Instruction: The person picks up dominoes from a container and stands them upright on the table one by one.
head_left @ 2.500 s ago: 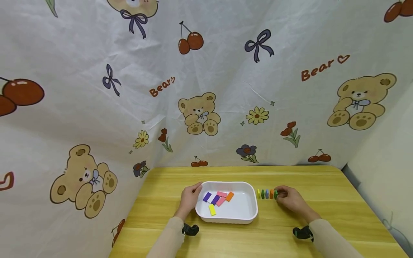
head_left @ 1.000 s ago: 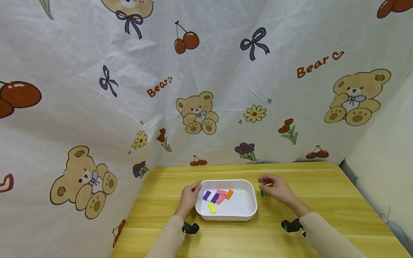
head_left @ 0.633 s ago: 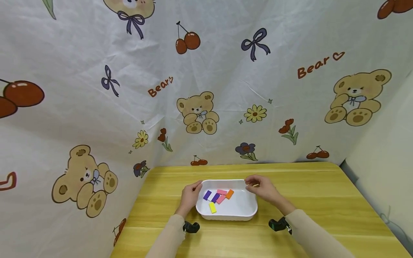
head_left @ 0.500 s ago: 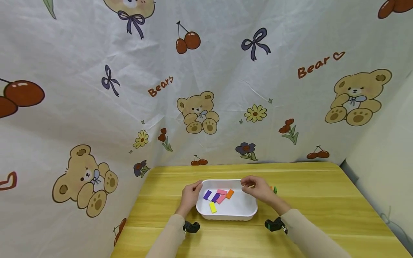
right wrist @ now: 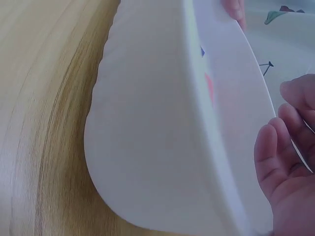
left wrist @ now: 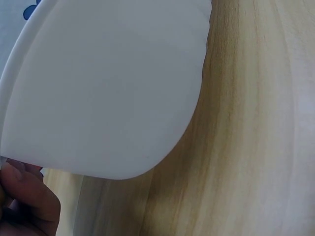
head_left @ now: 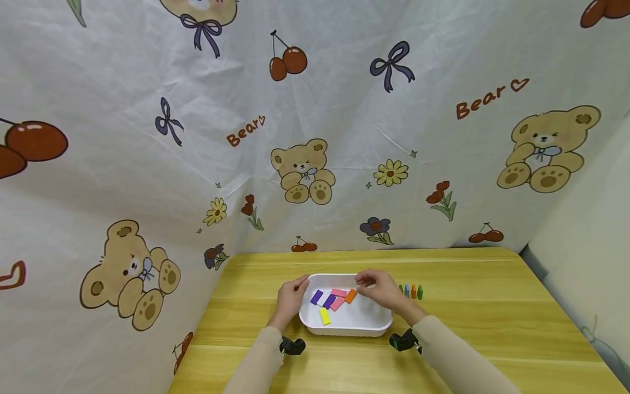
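My left hand (head_left: 289, 301) grips the left rim of a white plastic tub (head_left: 344, 332). In the left wrist view its thumb and curled fingers (left wrist: 30, 191) meet the rim. My right hand (head_left: 381, 289) hangs over the tub's right half, fingers loosely bent and nothing visible in them; the right wrist view shows these fingers (right wrist: 268, 150) beside the far wall. Flat in the tub lie several domino tiles, among them an orange domino (head_left: 350, 296) near my right fingertips, a yellow domino (head_left: 325, 316), purple dominoes (head_left: 316, 297) and pink dominoes (head_left: 337, 304).
Right of the tub several dominoes stand on edge in a row, including a blue domino (head_left: 407, 290), an orange domino (head_left: 414, 291) and a green domino (head_left: 420, 291). The row's left end is behind my right hand. A bear-print cloth (head_left: 344, 109) hangs behind the wooden table (head_left: 472, 317).
My right hand has moved left from the standing row to above the tub, uncovering most of the row. The left hand stays on the rim, and the tiles in the tub look unchanged.
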`<state>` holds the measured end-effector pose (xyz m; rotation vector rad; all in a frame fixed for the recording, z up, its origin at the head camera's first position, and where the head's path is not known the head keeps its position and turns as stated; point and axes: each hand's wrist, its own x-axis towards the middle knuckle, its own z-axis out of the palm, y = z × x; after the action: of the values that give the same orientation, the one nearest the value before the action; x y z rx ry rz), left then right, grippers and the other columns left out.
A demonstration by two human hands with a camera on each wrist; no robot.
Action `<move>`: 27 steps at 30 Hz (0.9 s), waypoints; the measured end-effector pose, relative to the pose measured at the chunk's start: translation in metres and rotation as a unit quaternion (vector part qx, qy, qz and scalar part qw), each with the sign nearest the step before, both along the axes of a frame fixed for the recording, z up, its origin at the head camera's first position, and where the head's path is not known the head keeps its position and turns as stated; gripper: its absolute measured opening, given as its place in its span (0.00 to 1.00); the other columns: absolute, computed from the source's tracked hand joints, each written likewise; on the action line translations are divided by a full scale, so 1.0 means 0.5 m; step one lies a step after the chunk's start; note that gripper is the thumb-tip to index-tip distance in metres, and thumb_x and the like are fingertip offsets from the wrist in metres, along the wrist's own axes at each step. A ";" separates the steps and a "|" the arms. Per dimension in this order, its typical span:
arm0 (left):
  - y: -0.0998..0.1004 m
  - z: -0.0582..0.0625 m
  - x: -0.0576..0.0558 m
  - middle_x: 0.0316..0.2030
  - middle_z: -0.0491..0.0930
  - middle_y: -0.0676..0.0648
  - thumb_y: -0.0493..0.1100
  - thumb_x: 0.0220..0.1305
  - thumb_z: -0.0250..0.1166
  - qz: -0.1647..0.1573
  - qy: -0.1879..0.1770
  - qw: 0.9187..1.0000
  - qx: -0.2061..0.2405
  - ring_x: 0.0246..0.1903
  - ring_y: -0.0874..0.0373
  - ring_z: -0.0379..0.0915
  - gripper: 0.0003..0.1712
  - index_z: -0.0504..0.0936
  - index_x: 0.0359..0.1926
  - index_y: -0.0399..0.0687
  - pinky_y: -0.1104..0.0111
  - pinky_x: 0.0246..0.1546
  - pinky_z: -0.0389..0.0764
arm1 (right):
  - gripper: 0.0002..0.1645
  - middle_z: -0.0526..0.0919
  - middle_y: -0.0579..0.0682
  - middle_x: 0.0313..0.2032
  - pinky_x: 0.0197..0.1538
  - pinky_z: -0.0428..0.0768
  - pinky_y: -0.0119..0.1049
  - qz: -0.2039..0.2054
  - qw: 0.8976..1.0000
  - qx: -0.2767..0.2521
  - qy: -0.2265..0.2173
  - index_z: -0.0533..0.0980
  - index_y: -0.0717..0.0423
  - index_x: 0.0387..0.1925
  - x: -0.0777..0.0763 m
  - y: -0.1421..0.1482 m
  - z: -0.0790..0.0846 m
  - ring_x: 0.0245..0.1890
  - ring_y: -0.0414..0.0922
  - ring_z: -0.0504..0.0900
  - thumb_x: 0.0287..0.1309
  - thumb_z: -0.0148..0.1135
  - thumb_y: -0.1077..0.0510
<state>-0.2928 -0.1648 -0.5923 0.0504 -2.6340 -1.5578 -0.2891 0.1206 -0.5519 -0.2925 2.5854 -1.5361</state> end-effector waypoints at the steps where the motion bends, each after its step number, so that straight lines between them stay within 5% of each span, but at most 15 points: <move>1: 0.000 0.001 0.000 0.63 0.82 0.45 0.50 0.78 0.59 -0.001 0.003 1.000 -0.001 0.65 0.45 0.76 0.20 0.83 0.64 0.50 0.53 0.63 0.81 | 0.15 0.87 0.51 0.45 0.48 0.87 0.37 0.000 1.000 0.000 0.001 0.83 0.60 0.51 -0.001 -0.003 0.000 0.43 0.44 0.82 0.63 0.69 0.64; 13: 0.001 0.004 0.001 0.64 0.81 0.45 0.49 0.79 0.58 -0.003 -0.002 1.000 0.004 0.67 0.45 0.75 0.21 0.82 0.65 0.48 0.53 0.64 0.80 | 0.13 0.86 0.49 0.42 0.46 0.86 0.36 -0.003 1.000 0.005 -0.007 0.84 0.57 0.48 -0.014 -0.041 -0.029 0.41 0.43 0.81 0.61 0.69 0.66; 21: 0.000 -0.004 -0.002 0.63 0.82 0.46 0.50 0.78 0.58 -0.003 -0.003 1.000 0.004 0.66 0.46 0.76 0.20 0.83 0.64 0.49 0.54 0.64 0.81 | 0.12 0.85 0.44 0.38 0.37 0.81 0.30 0.006 0.996 0.086 0.017 0.85 0.52 0.45 -0.024 -0.057 -0.053 0.36 0.40 0.79 0.58 0.72 0.63; 27: -0.001 -0.005 -0.004 0.63 0.82 0.46 0.50 0.78 0.59 0.000 -0.002 1.000 0.003 0.66 0.46 0.76 0.20 0.83 0.64 0.49 0.54 0.63 0.81 | 0.14 0.87 0.48 0.42 0.44 0.86 0.37 0.016 0.994 0.102 0.032 0.86 0.55 0.47 -0.027 -0.061 -0.060 0.37 0.42 0.80 0.58 0.71 0.66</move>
<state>-0.2946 -0.1654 -0.5948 0.0529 -2.6319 -1.5677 -0.3027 0.0902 -0.5818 -0.3638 2.7455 -1.2574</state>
